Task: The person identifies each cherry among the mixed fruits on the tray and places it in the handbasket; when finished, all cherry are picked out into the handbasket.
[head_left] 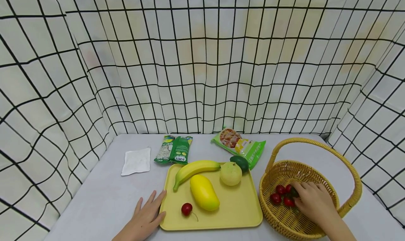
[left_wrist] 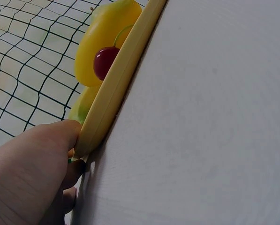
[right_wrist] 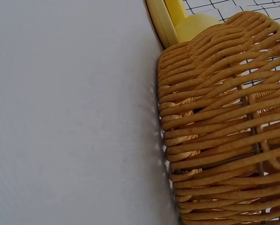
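My left hand (head_left: 145,216) lies at the left edge of a yellow tray (head_left: 234,213), its fingers spread and straight. In the left wrist view the thumb (left_wrist: 60,133) touches the tray's rim. The tray bears a banana (head_left: 196,170), a yellow mango (head_left: 204,192), a round pale-green fruit (head_left: 230,174), a dark green avocado (head_left: 240,163) and a red cherry (head_left: 186,209) with a stem. Inside a wicker basket (head_left: 267,205), my right hand (head_left: 314,200) pinches a small dark green thing (head_left: 294,192), partly hidden by the fingers. Several red cherries (head_left: 276,198) lie beside it.
Behind the tray lie a green packet (head_left: 174,149) and a green food bag (head_left: 240,146) with a pictured front. A white square packet (head_left: 136,161) is at the back left. The basket's handle (head_left: 348,163) arches over its right side. Black-gridded white netting surrounds the table.
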Tool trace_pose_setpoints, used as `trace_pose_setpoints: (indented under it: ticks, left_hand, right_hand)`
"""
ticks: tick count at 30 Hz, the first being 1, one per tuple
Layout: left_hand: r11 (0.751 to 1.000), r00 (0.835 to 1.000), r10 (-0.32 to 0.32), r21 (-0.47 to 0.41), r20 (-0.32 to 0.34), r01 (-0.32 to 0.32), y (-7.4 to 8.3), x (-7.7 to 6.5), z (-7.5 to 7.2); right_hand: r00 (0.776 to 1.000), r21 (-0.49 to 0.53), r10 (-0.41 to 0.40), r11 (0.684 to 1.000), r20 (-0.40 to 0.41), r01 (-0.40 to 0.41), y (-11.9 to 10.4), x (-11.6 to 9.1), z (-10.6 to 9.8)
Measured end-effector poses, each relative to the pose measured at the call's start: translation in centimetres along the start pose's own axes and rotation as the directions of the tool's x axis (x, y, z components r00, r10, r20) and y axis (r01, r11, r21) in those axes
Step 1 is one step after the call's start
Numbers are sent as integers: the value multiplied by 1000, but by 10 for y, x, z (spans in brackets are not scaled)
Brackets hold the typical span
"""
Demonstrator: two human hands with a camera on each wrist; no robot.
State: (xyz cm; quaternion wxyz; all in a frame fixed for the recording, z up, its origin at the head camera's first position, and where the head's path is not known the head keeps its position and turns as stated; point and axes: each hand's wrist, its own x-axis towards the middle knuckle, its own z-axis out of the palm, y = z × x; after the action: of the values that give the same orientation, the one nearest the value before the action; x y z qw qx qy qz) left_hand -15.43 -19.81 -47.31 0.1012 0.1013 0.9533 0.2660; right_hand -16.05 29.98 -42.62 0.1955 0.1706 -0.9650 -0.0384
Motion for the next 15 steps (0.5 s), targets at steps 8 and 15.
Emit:
trace_pose_setpoints:
  ticks: [8,15]
  left_hand:
    - [1000,1000,2,1,5,-2,-1,-1,-1]
    - [1000,1000,-4,-1,10,4,0,-1,-1]
  right_hand:
    - [998,22,7,1000,61,-9,-3,-3,1]
    - [997,25,2,1000,71,-4,-4,-5,4]
